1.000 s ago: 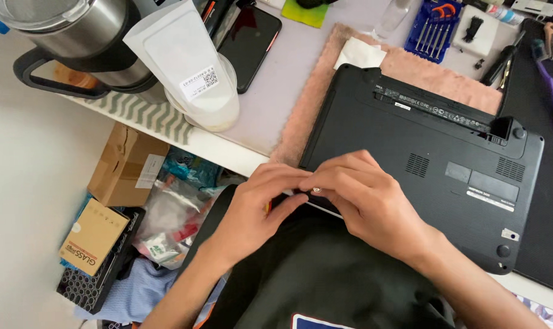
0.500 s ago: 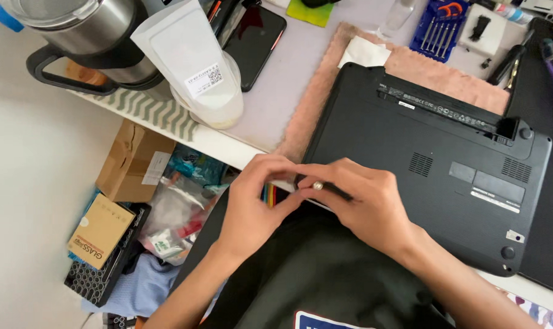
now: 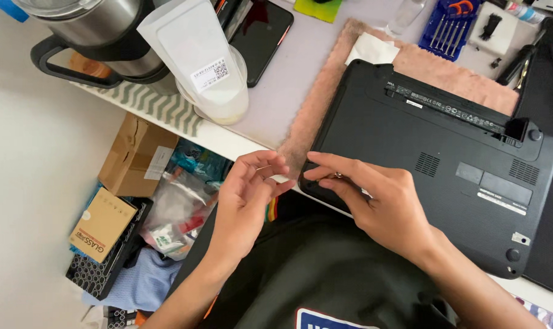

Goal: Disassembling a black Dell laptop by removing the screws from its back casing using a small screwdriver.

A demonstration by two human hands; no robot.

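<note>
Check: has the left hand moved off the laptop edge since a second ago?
Yes. The left hand has pulled leftward off the black laptop, now beyond its corner, apart from the right hand.

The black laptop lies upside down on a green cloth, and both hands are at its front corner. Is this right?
Not quite. In the head view the cloth under the black laptop is pink, not green. The laptop does lie upside down, with the left hand and right hand at its front corner.

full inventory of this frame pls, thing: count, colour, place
laptop: 1, black, underside up on the mat
mat: 1, pink, under the laptop
phone: 1, black, top centre
pouch: 1, white, standing in a white bowl
kettle: 1, steel with black handle, top left
screwdriver set: 1, blue case, top right
cardboard boxes: 2, brown, below the desk
left hand: open, off the desk edge
right hand: fingertips at the laptop's near corner
</note>
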